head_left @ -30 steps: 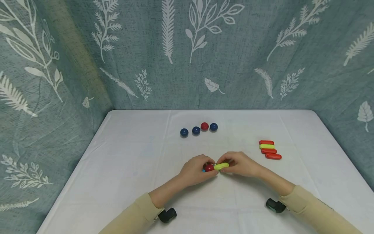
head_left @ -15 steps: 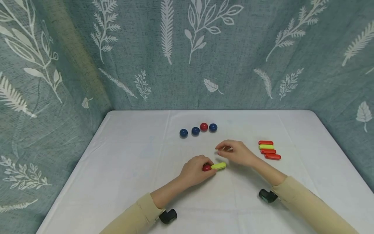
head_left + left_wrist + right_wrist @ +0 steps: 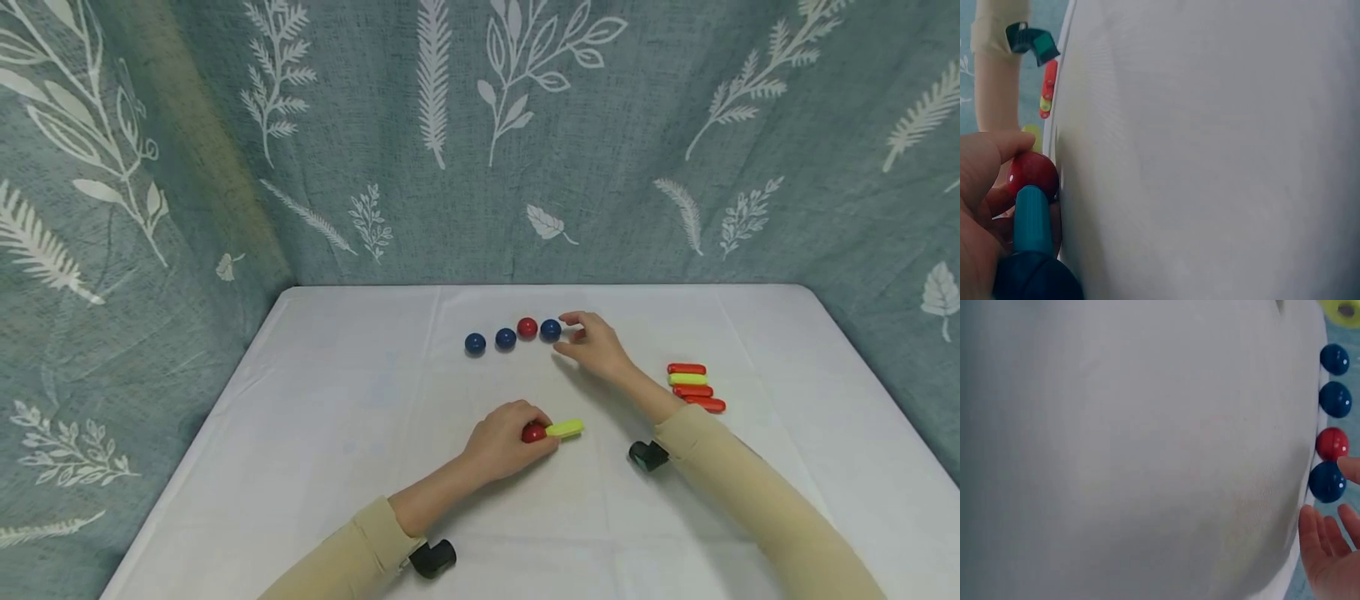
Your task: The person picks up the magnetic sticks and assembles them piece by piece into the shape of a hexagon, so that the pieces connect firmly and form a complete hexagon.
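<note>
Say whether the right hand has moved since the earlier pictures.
Yes. In the head view, the right hand has moved toward the far edge of the table, now beside the rightmost blue ball.

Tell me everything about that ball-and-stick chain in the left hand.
The chain lines up a dark blue rounded piece, a ribbed teal rod, a glossy red ball and a yellow rod, all plastic-looking. The left hand grips it at the red ball; the yellow end points right. Table contact is unclear.

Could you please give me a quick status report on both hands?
Left hand gripping ball-and-stick chain. Right hand at rightmost blue ball, not yet gripping. Loose red ball close on its left; nothing seen blocking the approach.
</note>
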The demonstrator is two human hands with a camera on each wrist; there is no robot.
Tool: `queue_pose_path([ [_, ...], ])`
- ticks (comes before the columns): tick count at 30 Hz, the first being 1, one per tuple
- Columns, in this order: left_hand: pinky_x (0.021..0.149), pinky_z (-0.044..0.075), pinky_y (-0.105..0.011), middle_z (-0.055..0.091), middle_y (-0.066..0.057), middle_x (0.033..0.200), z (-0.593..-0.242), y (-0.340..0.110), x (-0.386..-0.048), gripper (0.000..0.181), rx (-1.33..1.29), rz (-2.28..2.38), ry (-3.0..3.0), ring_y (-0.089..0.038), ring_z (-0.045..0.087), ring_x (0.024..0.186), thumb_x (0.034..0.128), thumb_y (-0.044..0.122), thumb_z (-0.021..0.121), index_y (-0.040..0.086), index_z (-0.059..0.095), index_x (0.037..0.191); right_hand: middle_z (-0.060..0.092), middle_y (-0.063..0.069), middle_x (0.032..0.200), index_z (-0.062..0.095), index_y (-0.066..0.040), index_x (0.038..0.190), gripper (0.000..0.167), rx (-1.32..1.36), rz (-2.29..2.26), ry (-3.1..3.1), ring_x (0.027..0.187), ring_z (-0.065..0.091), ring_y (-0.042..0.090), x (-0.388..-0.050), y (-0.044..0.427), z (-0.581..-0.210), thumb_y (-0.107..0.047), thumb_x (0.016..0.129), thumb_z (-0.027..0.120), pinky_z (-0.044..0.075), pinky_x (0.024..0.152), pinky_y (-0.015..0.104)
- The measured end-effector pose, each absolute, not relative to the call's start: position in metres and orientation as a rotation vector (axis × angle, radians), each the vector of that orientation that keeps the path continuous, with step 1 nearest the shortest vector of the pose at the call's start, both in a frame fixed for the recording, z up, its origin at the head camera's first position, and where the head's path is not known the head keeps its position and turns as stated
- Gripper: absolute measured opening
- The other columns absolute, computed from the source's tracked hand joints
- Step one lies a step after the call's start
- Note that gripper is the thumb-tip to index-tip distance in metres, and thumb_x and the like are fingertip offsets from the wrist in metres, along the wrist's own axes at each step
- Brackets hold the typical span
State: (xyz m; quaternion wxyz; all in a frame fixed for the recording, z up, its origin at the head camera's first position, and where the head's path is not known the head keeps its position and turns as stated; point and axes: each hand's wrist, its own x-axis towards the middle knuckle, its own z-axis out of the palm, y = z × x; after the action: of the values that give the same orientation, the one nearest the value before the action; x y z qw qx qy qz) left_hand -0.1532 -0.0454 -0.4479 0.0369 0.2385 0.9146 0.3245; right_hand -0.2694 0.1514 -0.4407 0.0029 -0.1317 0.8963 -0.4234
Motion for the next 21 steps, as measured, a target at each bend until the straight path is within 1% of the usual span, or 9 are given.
queue_pose_path([
  [3,0.064,0.043,-0.020,0.064,0.003,0.091,-0.448,-0.046,-0.153,0.022,0.730,0.998,2.804,-0.008,0.054,0.078,0.0872,0.031,0.073,0.013,0.073,0.100,0.054,0.021,0.127,0.054,0.001,0.132,0.048,-0.392,-1.304,2.807,0.105,0.058,0.032,-0.277,0.147,-0.442,-0.014,0.089,0.071,0.049,0.082,0.043],
  [13,0.064,0.043,-0.020,0.064,0.003,0.091,-0.447,-0.047,-0.152,0.021,0.739,0.998,2.807,-0.008,0.055,0.078,0.0869,0.030,0.073,0.013,0.073,0.099,0.059,0.018,0.125,0.057,-0.003,0.130,0.044,-0.329,-1.240,2.807,0.106,0.058,0.030,-0.288,0.140,-0.445,-0.018,0.090,0.070,0.050,0.080,0.039],
  [19,0.065,0.043,-0.020,0.064,0.003,0.092,-0.446,-0.048,-0.151,0.021,0.740,1.011,2.802,-0.008,0.055,0.080,0.0868,0.030,0.073,0.013,0.073,0.099,0.062,0.017,0.121,0.060,-0.003,0.125,0.042,-0.302,-1.238,2.783,0.106,0.059,0.030,-0.284,0.141,-0.443,-0.022,0.089,0.071,0.050,0.083,0.040],
  [21,0.065,0.043,-0.019,0.064,0.003,0.093,-0.446,-0.048,-0.150,0.021,0.733,1.012,2.799,-0.008,0.055,0.080,0.0868,0.030,0.073,0.013,0.073,0.100,0.063,0.017,0.118,0.059,-0.003,0.124,0.043,-0.312,-1.233,2.760,0.105,0.060,0.030,-0.279,0.144,-0.442,-0.022,0.088,0.072,0.050,0.082,0.040],
])
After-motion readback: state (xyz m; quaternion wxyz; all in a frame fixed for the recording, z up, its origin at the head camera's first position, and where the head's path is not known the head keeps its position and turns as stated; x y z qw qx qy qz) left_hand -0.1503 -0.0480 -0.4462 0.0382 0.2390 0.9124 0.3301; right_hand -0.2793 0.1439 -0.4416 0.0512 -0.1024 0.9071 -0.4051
